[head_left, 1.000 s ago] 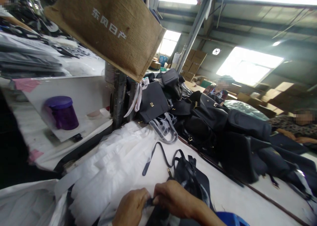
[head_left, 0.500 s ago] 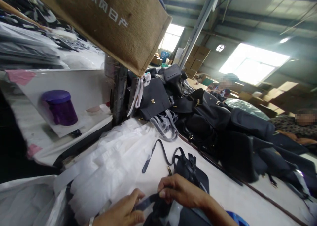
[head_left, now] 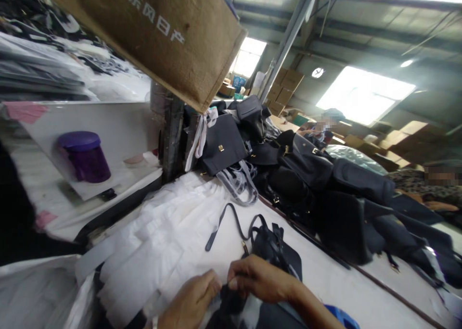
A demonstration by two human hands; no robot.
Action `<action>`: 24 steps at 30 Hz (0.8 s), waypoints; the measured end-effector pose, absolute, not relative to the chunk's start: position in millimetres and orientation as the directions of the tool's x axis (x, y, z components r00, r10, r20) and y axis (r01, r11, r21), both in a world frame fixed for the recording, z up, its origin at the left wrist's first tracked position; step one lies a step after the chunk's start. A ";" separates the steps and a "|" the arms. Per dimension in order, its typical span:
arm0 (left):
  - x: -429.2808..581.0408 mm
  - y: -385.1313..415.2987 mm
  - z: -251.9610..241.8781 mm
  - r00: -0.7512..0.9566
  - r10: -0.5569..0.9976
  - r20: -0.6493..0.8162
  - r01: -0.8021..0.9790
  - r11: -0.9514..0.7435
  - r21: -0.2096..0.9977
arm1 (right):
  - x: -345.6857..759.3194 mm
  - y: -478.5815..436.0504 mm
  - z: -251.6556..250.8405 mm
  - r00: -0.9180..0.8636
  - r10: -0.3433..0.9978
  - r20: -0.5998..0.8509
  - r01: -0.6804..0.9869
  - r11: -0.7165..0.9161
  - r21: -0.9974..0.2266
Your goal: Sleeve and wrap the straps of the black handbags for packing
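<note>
At the bottom centre, my left hand (head_left: 197, 297) has thumb and fingers closed together; what they pinch is too small to make out. Right beside it, my right hand (head_left: 258, 278) bends over and pinches the end of a dark strip. Under both hands lies a black bag (head_left: 277, 317), partly covered by clear plastic and cut off by the lower edge. Just beyond my right hand rests another black bag (head_left: 288, 257) with a thin strap (head_left: 233, 208) curling out onto the white tabletop (head_left: 325, 276).
White wrapping sheets (head_left: 144, 252) are spread on the left. Black bags (head_left: 339, 218) are heaped along the right and back. A brown fabric bag (head_left: 162, 40) hangs overhead by a metal post (head_left: 173, 136). A purple jar (head_left: 88, 158) stands left. People sit beyond the heap.
My left hand has moved up and right towards my right hand, and its parted thumb and fingers have closed. My right hand has stayed nearly in place. The view has shifted slightly.
</note>
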State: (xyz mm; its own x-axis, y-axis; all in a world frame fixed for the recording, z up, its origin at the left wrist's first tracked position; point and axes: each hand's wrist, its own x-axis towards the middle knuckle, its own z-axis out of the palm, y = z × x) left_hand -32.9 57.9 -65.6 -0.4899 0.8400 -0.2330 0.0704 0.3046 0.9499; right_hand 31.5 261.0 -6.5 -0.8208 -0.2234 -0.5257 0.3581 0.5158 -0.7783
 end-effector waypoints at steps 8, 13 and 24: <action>-29.3 73.5 -52.1 -0.700 0.691 -0.182 -0.053 0.203 0.978 | 31.0 239.1 6.7 -0.900 -0.107 -0.423 0.192 0.773 -0.604; -30.9 78.0 -44.1 -0.734 0.666 -0.135 -0.068 0.125 0.990 | 29.7 231.9 5.9 -0.926 -0.071 -0.372 0.223 0.690 -0.688; -52.8 16.1 -54.0 -0.374 0.873 -0.313 0.284 0.429 0.858 | 55.5 270.3 27.4 -0.946 -0.053 -0.319 0.134 0.833 -0.536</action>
